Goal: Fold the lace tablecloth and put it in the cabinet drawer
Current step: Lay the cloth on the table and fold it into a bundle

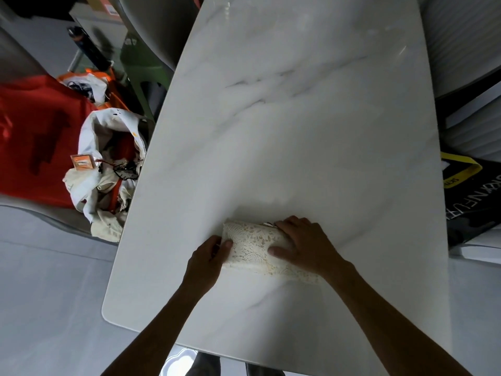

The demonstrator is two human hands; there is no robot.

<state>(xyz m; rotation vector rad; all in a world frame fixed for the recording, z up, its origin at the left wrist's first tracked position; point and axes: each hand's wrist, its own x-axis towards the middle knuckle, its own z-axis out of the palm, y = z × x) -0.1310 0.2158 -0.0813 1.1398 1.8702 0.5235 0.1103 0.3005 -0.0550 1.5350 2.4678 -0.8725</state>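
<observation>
The cream lace tablecloth lies folded into a small thick rectangle on the white marble table, near its front edge. My left hand grips the bundle's left end, thumb on top and fingers curled under the edge. My right hand holds the right half, its fingers wrapped over the far edge and the thumb pressed on the lace. A thin lace border pokes out below my right wrist. No cabinet or drawer is in view.
A pile of white and red cloth bags sits beside the table's left edge, with a red fabric item further left. A green chair stands at the back left. Stacked white boards and a black bag crowd the right side.
</observation>
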